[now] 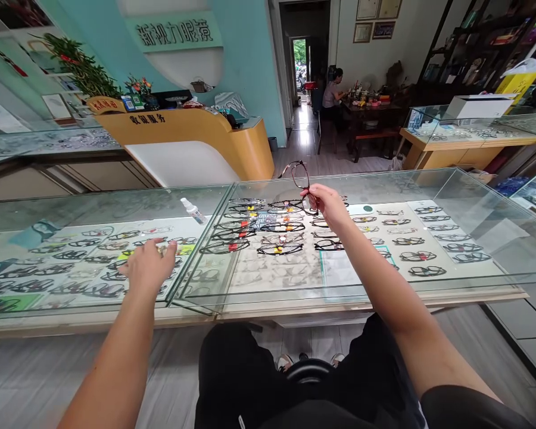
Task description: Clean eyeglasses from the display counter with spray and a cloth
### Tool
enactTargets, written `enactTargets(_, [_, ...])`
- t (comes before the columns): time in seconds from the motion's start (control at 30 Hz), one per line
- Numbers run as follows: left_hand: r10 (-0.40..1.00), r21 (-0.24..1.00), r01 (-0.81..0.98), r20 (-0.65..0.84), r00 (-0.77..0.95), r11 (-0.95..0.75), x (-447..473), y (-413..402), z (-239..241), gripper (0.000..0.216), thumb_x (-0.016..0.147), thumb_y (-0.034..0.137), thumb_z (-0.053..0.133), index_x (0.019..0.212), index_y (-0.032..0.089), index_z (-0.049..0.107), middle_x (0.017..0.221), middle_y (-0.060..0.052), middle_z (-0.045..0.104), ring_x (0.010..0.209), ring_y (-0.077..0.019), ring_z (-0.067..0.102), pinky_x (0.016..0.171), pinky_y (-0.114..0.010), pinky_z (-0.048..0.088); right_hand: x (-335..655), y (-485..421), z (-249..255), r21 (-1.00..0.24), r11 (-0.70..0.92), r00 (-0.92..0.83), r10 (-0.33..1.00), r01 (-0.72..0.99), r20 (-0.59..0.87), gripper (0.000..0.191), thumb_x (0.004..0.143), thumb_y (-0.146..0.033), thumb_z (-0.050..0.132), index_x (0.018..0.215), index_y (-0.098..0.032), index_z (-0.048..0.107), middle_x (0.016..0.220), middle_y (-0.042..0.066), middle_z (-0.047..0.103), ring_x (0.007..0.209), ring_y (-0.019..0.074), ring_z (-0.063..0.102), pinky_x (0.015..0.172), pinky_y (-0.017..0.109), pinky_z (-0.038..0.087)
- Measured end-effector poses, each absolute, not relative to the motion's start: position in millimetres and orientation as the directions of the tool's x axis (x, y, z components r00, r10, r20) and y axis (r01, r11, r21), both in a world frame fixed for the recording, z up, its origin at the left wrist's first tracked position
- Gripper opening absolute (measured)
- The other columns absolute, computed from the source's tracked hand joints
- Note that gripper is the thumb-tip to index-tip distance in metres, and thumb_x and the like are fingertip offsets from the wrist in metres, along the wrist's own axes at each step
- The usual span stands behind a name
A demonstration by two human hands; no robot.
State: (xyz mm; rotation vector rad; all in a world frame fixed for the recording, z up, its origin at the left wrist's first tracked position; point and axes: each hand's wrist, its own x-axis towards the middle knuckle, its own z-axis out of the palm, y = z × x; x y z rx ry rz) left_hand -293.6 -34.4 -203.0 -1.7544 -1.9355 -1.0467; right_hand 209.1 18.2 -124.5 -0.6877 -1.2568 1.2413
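Pinched in the fingers of my right hand (325, 205) is a pair of dark-framed eyeglasses (301, 176), raised above the glass counter (259, 298). One lens and a temple stick up past my fingertips. My left hand (149, 265) hovers over the left part of the counter, fingers spread and holding nothing. Beyond it stands a small white spray bottle (193, 211), tilted in view. Rows of eyeglasses (280, 249), some with red or yellow tags on them, lie at the middle of the counter below my right hand. More frames (71, 255) fill the left case.
A yellow and white service desk (183, 140) stands across from me. At the back, a person (333, 95) sits by a dark wooden table (370, 113). Another glass display case (473, 128) stands at the right, with a white box (480, 107) on top.
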Motion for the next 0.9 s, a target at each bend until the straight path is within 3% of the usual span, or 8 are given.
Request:
enactTargets(0.07, [0.654,0.326,0.941,0.692,-0.305,0.094,-258.8,-35.0,-190.2,0.061,0.090,0.076,0.064,0.111,0.019,0.067,0.114,-0.019,0.071,0.119,-0.0494,0.057,0.105,-0.076,0.032,209.9,18.0,-124.3,-0.919,0.295,-0.135,0.931,-0.263,0.338,0.026,0.087,-0.045,0.069,0.080,-0.023,0.080,0.067,-0.002,0.046,0.068,0.0156,0.040,0.066,0.032,0.032])
enactTargets(0.13, [0.602,0.325,0.945,0.764,-0.233,-0.046,-211.7,-33.9,-170.2,0.063,0.094,0.070,0.065,0.133,0.021,0.066,0.142,-0.022,0.067,0.133,-0.0519,0.056,0.111,-0.078,0.028,210.0,16.2,-123.3,-0.917,0.342,-0.127,0.920,-0.203,0.371,0.025,0.088,-0.041,0.066,0.076,-0.022,0.079,0.072,0.000,0.054,0.070,0.0157,0.042,0.069,0.033,0.034])
enactTargets(0.2, [0.544,0.258,0.927,0.836,-0.072,-0.274,-159.4,-29.1,-148.3,0.062,0.098,0.063,0.067,0.146,0.024,0.063,0.154,-0.017,0.063,0.144,-0.0460,0.055,0.118,-0.070,0.031,209.5,13.7,-122.3,-0.905,0.407,-0.125,0.899,-0.124,0.421,0.024,0.088,-0.038,0.065,0.074,-0.022,0.078,0.082,0.002,0.063,0.073,0.0159,0.045,0.073,0.034,0.037])
enactTargets(0.33, [0.408,0.045,0.831,0.885,0.224,-0.554,-69.1,-6.9,-118.1,0.077,0.092,0.067,0.073,0.153,0.022,0.059,0.156,-0.020,0.064,0.149,-0.0424,0.056,0.124,-0.058,0.035,208.9,10.5,-122.5,-0.861,0.508,-0.118,0.857,0.026,0.502,0.024,0.089,-0.036,0.063,0.074,-0.022,0.077,0.086,0.003,0.064,0.082,0.0189,0.053,0.080,0.036,0.040])
enactTargets(0.47, [0.367,-0.021,0.742,0.859,0.356,-0.670,-18.5,19.2,-114.6,0.089,0.088,0.079,0.074,0.154,0.021,0.058,0.154,-0.021,0.067,0.146,-0.0424,0.060,0.123,-0.055,0.038,210.9,10.7,-124.3,-0.787,0.602,-0.102,0.799,0.139,0.593,0.025,0.094,-0.035,0.062,0.076,-0.023,0.075,0.083,0.003,0.062,0.084,0.0208,0.055,0.079,0.037,0.041])
enactTargets(0.73, [0.403,0.182,0.704,0.901,0.160,-0.686,2.1,33.4,-139.2,0.078,0.086,0.080,0.077,0.135,0.019,0.071,0.126,-0.020,0.078,0.120,-0.0366,0.074,0.109,-0.050,0.053,214.1,8.5,-124.9,-0.724,0.644,-0.148,0.764,0.247,0.628,0.025,0.100,-0.032,0.061,0.080,-0.023,0.073,0.088,0.003,0.062,0.088,0.0216,0.059,0.084,0.038,0.046])
enactTargets(0.83, [0.426,0.263,0.698,0.902,0.066,-0.666,0.7,29.3,-142.9,0.078,0.085,0.082,0.078,0.133,0.020,0.072,0.123,-0.019,0.079,0.120,-0.0362,0.074,0.110,-0.050,0.055,212.6,4.1,-125.3,-0.639,0.683,-0.070,0.701,0.352,0.710,0.019,0.099,-0.038,0.065,0.109,-0.025,0.075,0.108,0.007,0.068,0.103,0.0252,0.063,0.096,0.043,0.050])
enactTargets(0.9, [0.417,0.307,0.692,0.909,-0.009,-0.653,-0.9,26.4,-142.1,0.077,0.086,0.080,0.079,0.133,0.019,0.072,0.123,-0.019,0.079,0.121,-0.0355,0.074,0.110,-0.050,0.055,210.0,0.4,-126.3,-0.573,0.699,0.004,0.633,0.427,0.774,0.040,0.096,-0.043,0.071,0.132,-0.026,0.067,0.122,0.010,0.067,0.112,0.0273,0.064,0.102,0.046,0.052])
